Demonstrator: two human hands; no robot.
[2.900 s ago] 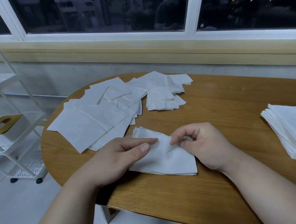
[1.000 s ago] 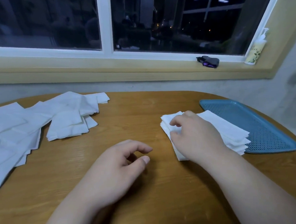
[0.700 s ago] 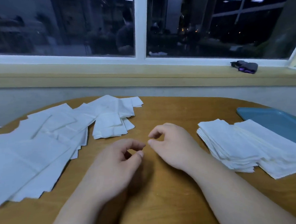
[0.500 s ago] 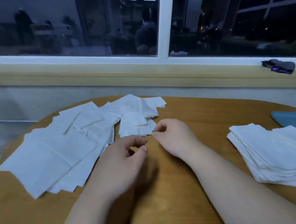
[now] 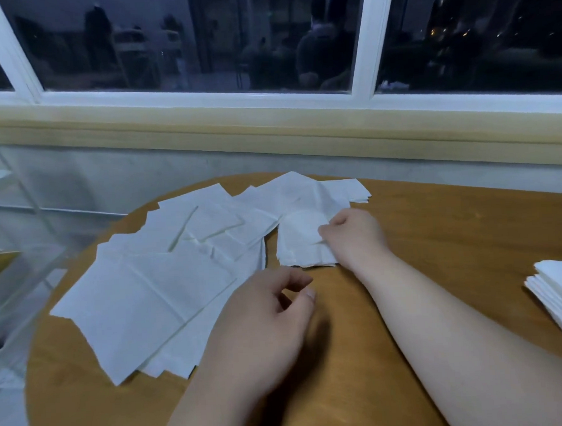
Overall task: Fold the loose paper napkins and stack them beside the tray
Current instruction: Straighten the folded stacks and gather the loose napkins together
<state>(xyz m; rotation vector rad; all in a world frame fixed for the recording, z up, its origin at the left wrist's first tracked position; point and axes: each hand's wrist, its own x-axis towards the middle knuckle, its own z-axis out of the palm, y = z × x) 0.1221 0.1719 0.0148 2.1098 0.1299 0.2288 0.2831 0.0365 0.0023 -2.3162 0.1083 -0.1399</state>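
Loose white paper napkins lie spread over the left half of the round wooden table. A smaller napkin pile sits at the spread's right end. My right hand reaches onto that pile and pinches the edge of its top napkin. My left hand hovers just above the table near me, fingers loosely curled, holding nothing. The stack of folded napkins shows at the right edge, partly cut off. The tray is out of view.
A white wire rack stands off the table's left side. A window sill and wall run behind the table, close to its far edge.
My right hand left the folded stack, crossed to the left and reached the small napkin pile. The view swung left, so the blue tray dropped out of sight. My left hand barely moved.
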